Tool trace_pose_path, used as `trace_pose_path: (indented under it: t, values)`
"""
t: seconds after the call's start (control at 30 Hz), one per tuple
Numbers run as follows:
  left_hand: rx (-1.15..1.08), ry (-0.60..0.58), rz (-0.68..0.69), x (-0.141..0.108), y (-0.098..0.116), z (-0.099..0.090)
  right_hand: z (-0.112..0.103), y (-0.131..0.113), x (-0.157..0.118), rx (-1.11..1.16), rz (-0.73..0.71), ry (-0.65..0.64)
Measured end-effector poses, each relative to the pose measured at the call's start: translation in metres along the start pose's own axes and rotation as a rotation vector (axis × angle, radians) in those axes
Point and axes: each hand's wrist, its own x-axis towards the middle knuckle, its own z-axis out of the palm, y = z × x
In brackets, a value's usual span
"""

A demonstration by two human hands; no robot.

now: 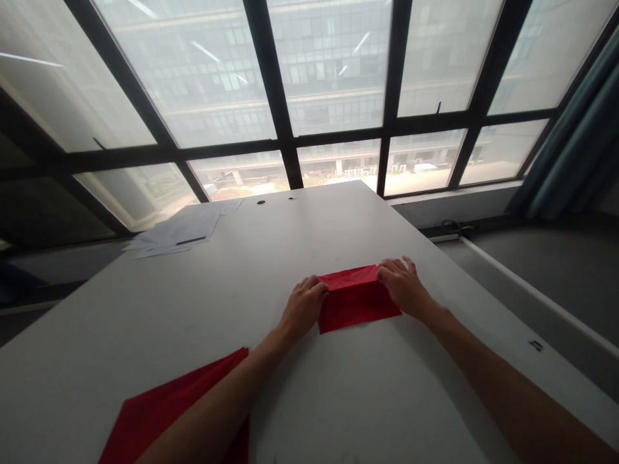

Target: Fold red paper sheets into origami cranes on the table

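Note:
A small red sheet [358, 306] lies on the white table, its far edge raised in a folded strip. My left hand [304, 303] pinches the left end of that fold, fingers closed on it. At the right end, my right hand [402, 283] grips the same fold between thumb and fingers, with one finger lifted. The lower part of the sheet hangs toward me and rests on the tabletop. Under my left forearm a larger red piece [169, 399] lies at the near left, partly hidden by the arm.
The white table [271, 258] reaches to the windows. White papers [178, 229] with a dark pen [191, 241] lie at the far left. A small dark item [536, 346] sits near the right edge. A blue curtain [570, 142] hangs at the right, beyond a white rail.

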Motion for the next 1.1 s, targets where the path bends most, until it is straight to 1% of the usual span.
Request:
trace_pose_path:
  t: [0.1,0.2,0.27,0.33,0.4,0.5,0.53,0.6,0.67,0.73,0.77,0.8,0.83,0.9,0.93,1.0,1.1]
  values:
    - [-0.015,-0.005,0.017,0.000,0.000,0.002,0.004,-0.007,0.001,0.071,-0.054,-0.019]
    - [-0.027,-0.014,0.072,-0.001,0.004,0.002,0.010,-0.018,0.003,0.114,-0.107,-0.050]
    - [-0.048,-0.021,0.101,-0.001,0.007,0.002,0.012,-0.024,0.004,0.122,-0.125,-0.063]
    - [-0.067,-0.022,0.108,-0.001,0.010,0.001,0.012,-0.027,0.005,0.119,-0.124,-0.051]
    - [-0.075,-0.008,0.072,-0.001,0.010,0.001,0.010,-0.029,0.005,0.101,-0.081,0.006]
    - [-0.077,0.044,-0.041,-0.001,0.011,-0.001,0.008,-0.033,0.004,0.065,0.043,0.085]
    - [-0.078,0.057,-0.073,-0.001,0.012,-0.002,0.008,-0.034,0.002,0.057,0.077,0.086]
    - [-0.083,0.056,-0.100,-0.002,0.014,-0.003,0.011,-0.037,-0.001,0.048,0.108,0.050]
    - [-0.105,-0.001,-0.055,-0.003,0.017,-0.005,0.017,-0.038,-0.004,0.053,0.103,-0.012]
    - [-0.140,-0.077,0.035,-0.003,0.018,-0.007,0.023,-0.035,-0.007,0.084,0.082,-0.078]
    - [-0.157,-0.093,0.068,-0.002,0.017,-0.007,0.024,-0.032,-0.007,0.111,0.065,-0.109]
    - [-0.169,-0.084,0.081,-0.002,0.015,-0.007,0.025,-0.029,-0.008,0.142,0.045,-0.135]
    - [-0.174,-0.052,0.074,-0.001,0.012,-0.006,0.025,-0.026,-0.008,0.172,0.021,-0.156]
    - [-0.168,0.027,0.031,-0.001,0.004,-0.002,0.022,-0.018,-0.009,0.223,-0.024,-0.181]
    - [-0.157,0.038,0.019,0.000,-0.001,0.000,0.021,-0.015,-0.009,0.241,-0.040,-0.183]
    - [-0.133,-0.015,0.021,-0.001,-0.009,0.004,0.018,-0.009,-0.010,0.260,-0.048,-0.173]
    - [-0.102,-0.126,0.018,-0.003,-0.015,0.007,0.018,0.000,-0.011,0.248,0.009,-0.152]
